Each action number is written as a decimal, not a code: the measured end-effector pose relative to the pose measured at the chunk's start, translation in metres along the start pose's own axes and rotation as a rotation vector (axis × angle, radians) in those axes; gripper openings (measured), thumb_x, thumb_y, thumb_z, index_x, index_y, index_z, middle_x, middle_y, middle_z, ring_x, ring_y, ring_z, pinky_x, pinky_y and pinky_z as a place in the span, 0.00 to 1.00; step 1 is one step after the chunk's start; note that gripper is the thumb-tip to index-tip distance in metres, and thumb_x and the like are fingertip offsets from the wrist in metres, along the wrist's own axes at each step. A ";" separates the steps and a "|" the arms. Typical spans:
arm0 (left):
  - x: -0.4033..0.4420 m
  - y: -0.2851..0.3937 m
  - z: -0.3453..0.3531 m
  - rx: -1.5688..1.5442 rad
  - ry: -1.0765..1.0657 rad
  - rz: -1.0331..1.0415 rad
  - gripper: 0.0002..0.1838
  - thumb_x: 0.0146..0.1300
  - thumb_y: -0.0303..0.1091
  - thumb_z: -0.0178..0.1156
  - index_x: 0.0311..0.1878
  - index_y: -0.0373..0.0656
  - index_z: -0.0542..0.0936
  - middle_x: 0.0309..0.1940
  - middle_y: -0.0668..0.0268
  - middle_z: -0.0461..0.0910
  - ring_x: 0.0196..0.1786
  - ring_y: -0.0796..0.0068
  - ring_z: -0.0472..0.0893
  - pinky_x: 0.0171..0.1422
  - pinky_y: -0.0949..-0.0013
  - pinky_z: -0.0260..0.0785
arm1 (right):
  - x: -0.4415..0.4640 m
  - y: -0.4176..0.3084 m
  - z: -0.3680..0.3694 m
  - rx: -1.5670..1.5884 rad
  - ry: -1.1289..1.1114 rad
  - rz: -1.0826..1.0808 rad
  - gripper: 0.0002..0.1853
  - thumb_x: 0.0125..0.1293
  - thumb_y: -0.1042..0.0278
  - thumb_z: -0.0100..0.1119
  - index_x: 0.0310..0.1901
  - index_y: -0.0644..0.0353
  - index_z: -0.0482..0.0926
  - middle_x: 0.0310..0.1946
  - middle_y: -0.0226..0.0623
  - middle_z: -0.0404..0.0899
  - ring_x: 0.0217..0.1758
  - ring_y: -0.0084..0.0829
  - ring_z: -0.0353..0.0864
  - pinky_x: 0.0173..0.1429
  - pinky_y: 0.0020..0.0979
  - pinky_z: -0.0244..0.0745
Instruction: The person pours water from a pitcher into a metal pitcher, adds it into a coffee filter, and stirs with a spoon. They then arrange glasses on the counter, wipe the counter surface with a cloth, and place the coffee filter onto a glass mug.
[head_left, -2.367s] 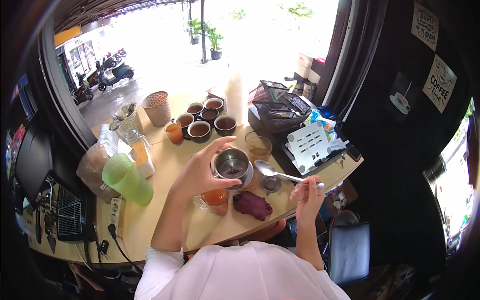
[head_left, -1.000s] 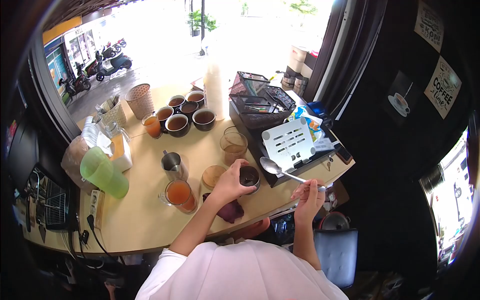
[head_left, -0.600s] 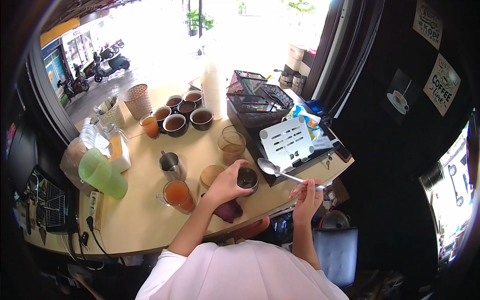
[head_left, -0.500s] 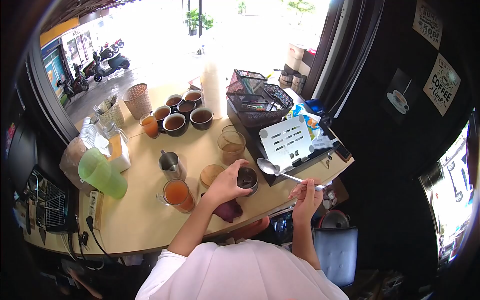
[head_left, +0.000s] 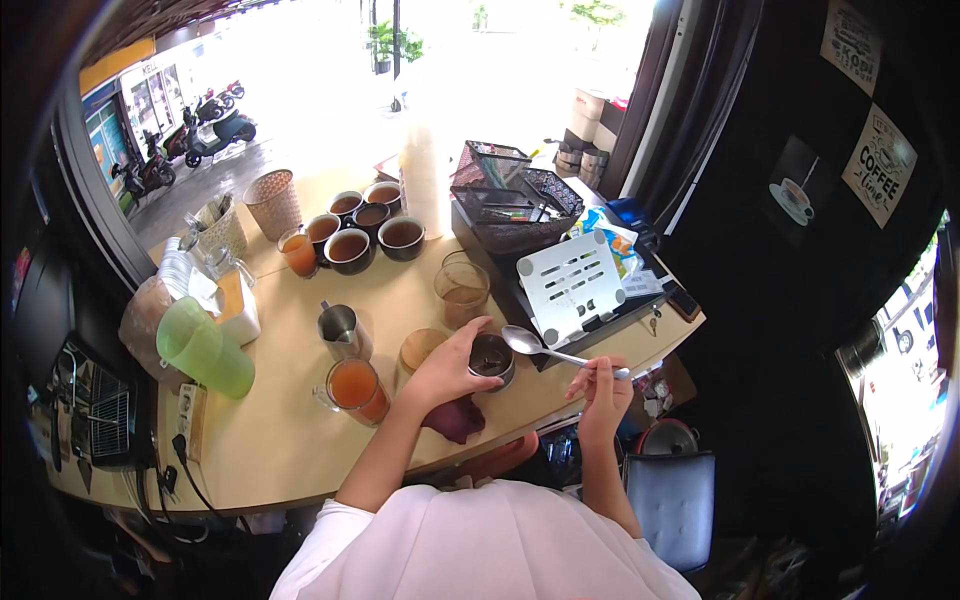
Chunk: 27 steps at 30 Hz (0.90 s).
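In the head view, the left hand (head_left: 450, 371) curves round the left side of the jar (head_left: 492, 362), thumb at its near rim and fingers at its far rim, holding it. The jar stands on the table (head_left: 275, 430), near its right end, with something dark inside. The right hand (head_left: 604, 396) pinches the spoon (head_left: 562, 355) by its handle; the bowl points left, close to the jar's far right rim — whether it touches, I cannot tell.

Left of the jar, beside the left hand, lies a round wooden lid (head_left: 420, 349); the maroon cloth (head_left: 457, 420) is on the near side. A glass (head_left: 463, 293) stands beyond. Farther left are the metal jug (head_left: 344, 335) and, nearer, a mug (head_left: 356, 392) of orange drink — both upright.
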<state>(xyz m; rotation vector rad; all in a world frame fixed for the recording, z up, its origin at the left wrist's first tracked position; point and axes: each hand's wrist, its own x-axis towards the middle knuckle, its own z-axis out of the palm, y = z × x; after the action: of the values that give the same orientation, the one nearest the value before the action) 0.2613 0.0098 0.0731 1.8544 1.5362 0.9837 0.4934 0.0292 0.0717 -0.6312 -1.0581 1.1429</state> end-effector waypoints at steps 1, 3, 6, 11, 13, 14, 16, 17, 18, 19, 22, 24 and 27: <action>0.000 0.000 0.001 -0.003 0.008 0.012 0.49 0.45 0.39 0.76 0.70 0.40 0.61 0.63 0.51 0.71 0.66 0.54 0.72 0.71 0.62 0.63 | -0.001 0.002 0.002 -0.003 -0.015 0.013 0.11 0.76 0.66 0.47 0.38 0.63 0.72 0.21 0.35 0.73 0.21 0.24 0.74 0.23 0.26 0.73; -0.001 -0.001 0.002 -0.011 0.024 0.031 0.50 0.44 0.39 0.76 0.70 0.42 0.61 0.62 0.51 0.72 0.65 0.54 0.73 0.71 0.61 0.63 | -0.005 0.005 0.004 -0.015 -0.051 0.046 0.10 0.76 0.66 0.47 0.38 0.63 0.72 0.21 0.34 0.73 0.21 0.23 0.74 0.24 0.25 0.73; -0.001 0.001 -0.001 -0.047 0.015 0.027 0.49 0.44 0.38 0.76 0.71 0.45 0.61 0.59 0.52 0.75 0.63 0.55 0.74 0.69 0.61 0.65 | -0.009 0.010 0.007 -0.037 -0.102 0.076 0.08 0.76 0.68 0.47 0.40 0.63 0.72 0.21 0.33 0.73 0.21 0.22 0.73 0.26 0.23 0.72; -0.003 0.000 -0.002 -0.021 0.048 0.035 0.49 0.44 0.37 0.75 0.71 0.46 0.61 0.55 0.54 0.77 0.60 0.56 0.77 0.67 0.62 0.67 | -0.013 0.015 0.009 -0.056 -0.115 0.061 0.07 0.76 0.70 0.48 0.40 0.63 0.72 0.21 0.33 0.73 0.21 0.21 0.73 0.27 0.22 0.71; -0.005 0.003 -0.003 -0.027 0.045 0.035 0.49 0.44 0.37 0.75 0.71 0.45 0.61 0.55 0.53 0.77 0.59 0.54 0.77 0.67 0.61 0.68 | -0.014 0.015 0.010 -0.062 -0.114 0.063 0.07 0.76 0.70 0.47 0.40 0.63 0.72 0.21 0.33 0.73 0.21 0.21 0.73 0.27 0.22 0.71; -0.005 0.005 -0.004 -0.029 0.041 0.032 0.49 0.44 0.36 0.75 0.71 0.44 0.60 0.56 0.53 0.77 0.59 0.52 0.77 0.66 0.60 0.68 | -0.015 0.015 0.010 -0.064 -0.113 0.063 0.07 0.76 0.70 0.47 0.40 0.63 0.72 0.21 0.33 0.73 0.21 0.21 0.73 0.27 0.22 0.71; -0.005 0.006 -0.005 -0.027 0.035 0.031 0.49 0.44 0.36 0.74 0.71 0.43 0.60 0.56 0.52 0.76 0.59 0.51 0.76 0.66 0.59 0.68 | -0.015 0.016 0.010 -0.075 -0.111 0.065 0.10 0.76 0.67 0.48 0.39 0.64 0.73 0.22 0.34 0.73 0.21 0.23 0.74 0.26 0.24 0.73; -0.005 0.006 -0.004 -0.023 0.032 0.032 0.49 0.45 0.36 0.74 0.71 0.43 0.60 0.57 0.52 0.76 0.59 0.51 0.76 0.66 0.59 0.68 | -0.015 0.016 0.010 -0.080 -0.110 0.065 0.11 0.76 0.66 0.48 0.38 0.64 0.73 0.22 0.34 0.73 0.21 0.24 0.74 0.26 0.25 0.74; -0.004 0.006 -0.004 -0.019 0.029 0.034 0.49 0.45 0.37 0.74 0.71 0.43 0.60 0.57 0.52 0.76 0.59 0.51 0.76 0.66 0.59 0.68 | -0.016 0.017 0.010 -0.081 -0.112 0.064 0.11 0.76 0.66 0.48 0.38 0.64 0.73 0.22 0.34 0.73 0.21 0.24 0.74 0.26 0.25 0.74; -0.004 0.006 -0.004 -0.018 0.027 0.034 0.49 0.45 0.37 0.74 0.71 0.43 0.60 0.57 0.51 0.76 0.60 0.51 0.76 0.67 0.59 0.68 | -0.016 0.018 0.009 -0.083 -0.114 0.062 0.11 0.76 0.66 0.48 0.38 0.64 0.73 0.22 0.34 0.73 0.21 0.24 0.74 0.26 0.25 0.74; -0.003 0.002 -0.001 -0.003 0.033 0.037 0.48 0.47 0.38 0.74 0.71 0.43 0.60 0.60 0.51 0.74 0.62 0.51 0.74 0.67 0.59 0.67 | -0.016 0.019 0.010 -0.089 -0.121 0.059 0.11 0.76 0.66 0.47 0.39 0.64 0.73 0.22 0.34 0.73 0.21 0.23 0.74 0.26 0.24 0.73; -0.003 -0.001 0.003 0.024 0.055 0.042 0.48 0.48 0.39 0.74 0.71 0.43 0.60 0.62 0.50 0.72 0.64 0.51 0.73 0.68 0.59 0.66 | -0.017 0.020 0.010 -0.093 -0.126 0.053 0.10 0.76 0.67 0.47 0.39 0.64 0.73 0.22 0.34 0.73 0.22 0.23 0.74 0.26 0.24 0.73; -0.003 -0.004 0.006 -0.009 0.062 0.049 0.48 0.49 0.41 0.74 0.71 0.43 0.60 0.65 0.50 0.70 0.66 0.51 0.71 0.69 0.58 0.65 | -0.017 0.021 0.011 -0.118 -0.133 0.037 0.10 0.76 0.67 0.47 0.40 0.64 0.73 0.22 0.33 0.73 0.22 0.23 0.74 0.27 0.23 0.73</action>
<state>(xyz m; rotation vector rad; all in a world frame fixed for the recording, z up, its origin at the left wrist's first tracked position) 0.2640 0.0080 0.0657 1.8803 1.5260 1.0782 0.4740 0.0192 0.0523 -0.6770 -1.2384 1.1735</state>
